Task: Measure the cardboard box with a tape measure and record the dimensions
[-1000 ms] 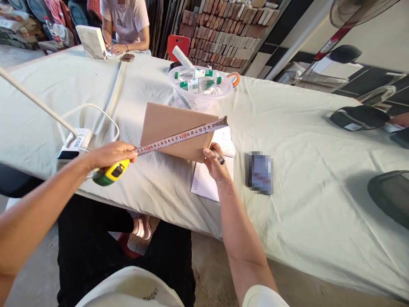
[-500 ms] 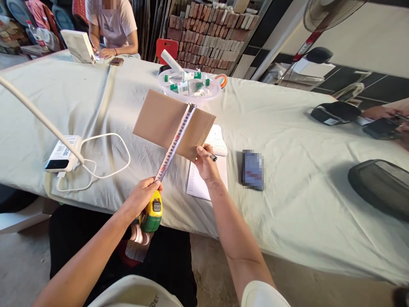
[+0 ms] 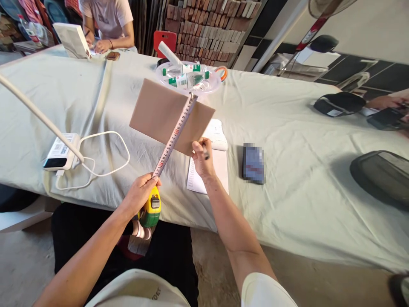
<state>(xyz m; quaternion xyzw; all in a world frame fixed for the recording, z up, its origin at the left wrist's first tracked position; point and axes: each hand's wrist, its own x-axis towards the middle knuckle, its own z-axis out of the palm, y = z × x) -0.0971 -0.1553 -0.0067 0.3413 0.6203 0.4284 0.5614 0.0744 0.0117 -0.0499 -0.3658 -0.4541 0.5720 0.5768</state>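
Observation:
My left hand (image 3: 143, 191) is closed on the yellow-and-green tape measure (image 3: 151, 209), its thumb on the blade close to the case. The pulled-out blade (image 3: 174, 138) runs up across a flat brown cardboard piece (image 3: 156, 108), its end hook at the far edge. My right hand (image 3: 203, 160) is closed at the cardboard's near right corner, thumb on its edge. A dark pen (image 3: 206, 156) sticks out between the fingers of that hand. Under the hand and the cardboard lies an open notebook (image 3: 219, 166), partly covered.
Right of the notebook lies a blurred phone (image 3: 254, 164). Beyond the cardboard stands a clear plastic bowl (image 3: 209, 88) with bottles. A white device (image 3: 60, 153) with a cable is at left. Another person (image 3: 108, 25) writes at the far side; another person's hands (image 3: 388, 102) show at right.
The view has tilted slightly downward. My right hand has shifted a little at the cardboard's corner, its fingers and pen turning. The tape remains stretched across the cardboard.

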